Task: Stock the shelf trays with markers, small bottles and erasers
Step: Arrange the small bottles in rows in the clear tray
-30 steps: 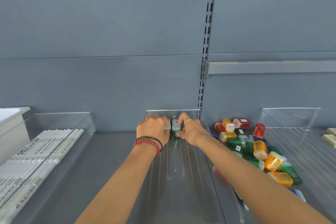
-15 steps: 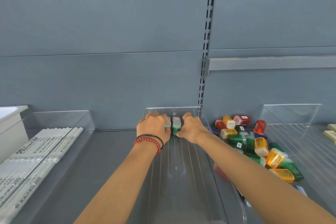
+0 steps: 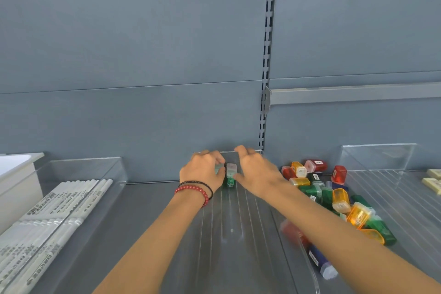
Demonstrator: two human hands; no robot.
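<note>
Both my hands reach to the back of the clear middle tray (image 3: 238,234). My left hand (image 3: 201,170), with bead bracelets at the wrist, curls its fingers round a small pale-capped bottle (image 3: 217,169), mostly hidden by the hand. A small green bottle (image 3: 230,178) with a pale cap stands upright between the hands. My right hand (image 3: 256,172) has its fingers spread and lifted above that bottle; only its thumb touches the bottle's side. A loose pile of small bottles (image 3: 334,198), red, orange, green and blue, lies right of the tray.
A clear tray (image 3: 95,174) on the left holds rows of white markers (image 3: 47,212), with a white box (image 3: 14,174) beside it. On the right is another clear tray (image 3: 393,198), and pale erasers (image 3: 433,179) lie at the far right edge. The grey shelf back wall stands right behind.
The right hand's fingers have lifted and spread off the green bottle, which now stands at the tray's back. The left hand stays curled round its bottle.
</note>
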